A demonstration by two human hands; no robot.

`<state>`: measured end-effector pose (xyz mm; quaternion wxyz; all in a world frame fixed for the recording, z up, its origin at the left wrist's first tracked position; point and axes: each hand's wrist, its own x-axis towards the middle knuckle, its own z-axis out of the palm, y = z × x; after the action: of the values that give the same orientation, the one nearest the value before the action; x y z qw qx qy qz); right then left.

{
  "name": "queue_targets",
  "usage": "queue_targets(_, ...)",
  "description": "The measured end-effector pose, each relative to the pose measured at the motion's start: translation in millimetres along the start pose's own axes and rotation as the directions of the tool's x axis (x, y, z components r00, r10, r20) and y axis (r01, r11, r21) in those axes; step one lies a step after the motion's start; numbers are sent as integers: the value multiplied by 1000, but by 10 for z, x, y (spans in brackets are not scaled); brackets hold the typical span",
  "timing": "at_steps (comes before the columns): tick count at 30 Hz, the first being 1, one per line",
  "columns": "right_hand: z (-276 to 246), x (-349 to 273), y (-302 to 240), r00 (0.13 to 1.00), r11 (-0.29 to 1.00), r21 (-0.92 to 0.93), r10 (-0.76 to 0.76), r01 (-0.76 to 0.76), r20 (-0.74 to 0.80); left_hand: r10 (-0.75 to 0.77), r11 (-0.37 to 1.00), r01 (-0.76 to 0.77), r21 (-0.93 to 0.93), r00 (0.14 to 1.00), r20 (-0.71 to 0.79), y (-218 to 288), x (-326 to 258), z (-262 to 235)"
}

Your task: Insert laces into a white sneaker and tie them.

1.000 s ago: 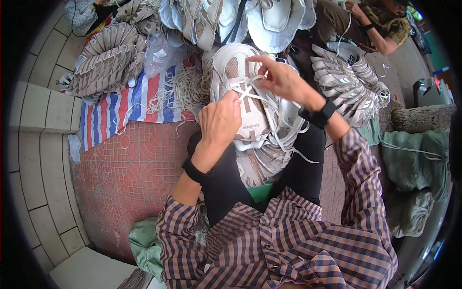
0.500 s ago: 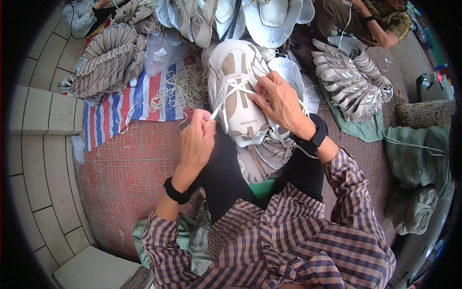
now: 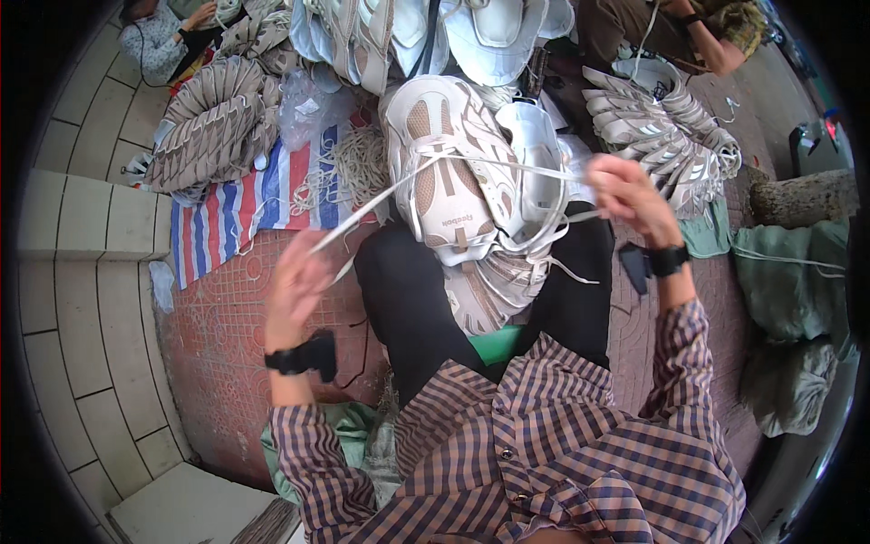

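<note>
White and beige sneaker [image 3: 450,172] is propped on the lap, sole away, toe pointing up-frame, resting over black trousers [image 3: 426,299]. More shoe uppers [image 3: 494,281] are stacked under it on the lap.

Left hand [image 3: 294,286] is raised out to the left over the red brick floor [image 3: 217,344]. Its fingers are pinched together on one end of a flat white lace [image 3: 381,204], which is pulled taut from the sneaker's eyelets down-left to the hand. A short loose lace tail is seen just below the grip.

Right hand [image 3: 630,190] is held out to the right of the sneaker, fingers closed on the other lace end [image 3: 535,168], also drawn tight across the tongue. Exact finger pinch is partly blurred.

Black wrist straps are worn on both wrists; a small black unit [image 3: 319,354] is attached at the left one.

Around: striped red-white-blue tarp [image 3: 227,218] on the floor to the left, a bundle of loose white laces [image 3: 358,163] on it, piles of grey-beige uppers at left [image 3: 213,127] and right [image 3: 662,131], white shoes [image 3: 471,32] stacked at top. Green sacks [image 3: 793,272] lie at right. Another person's hand [image 3: 201,15] is seen top left, and another person's forearm [image 3: 716,45] top right.
</note>
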<state>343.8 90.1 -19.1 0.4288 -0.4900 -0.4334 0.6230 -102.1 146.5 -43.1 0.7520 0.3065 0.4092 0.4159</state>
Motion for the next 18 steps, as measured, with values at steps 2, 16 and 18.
queue_targets(2, -462, -468, 63, 993, 995, 93, 50, -40, -108, 107, 974, -151, -170, 965, -238, 33, -366, -623)
queue_targets(16, -2694, -2763, 805, 562, 617, 462, 39, 636, -826, 543, 601, -748, -280, 640, -543, 348, -3380, -3214)
queue_targets(18, -3286, -3363, 776, 796, 632, 566, -139, 529, -589, 656, 656, -718, -235, 695, -293, 508, -3449, -3573)
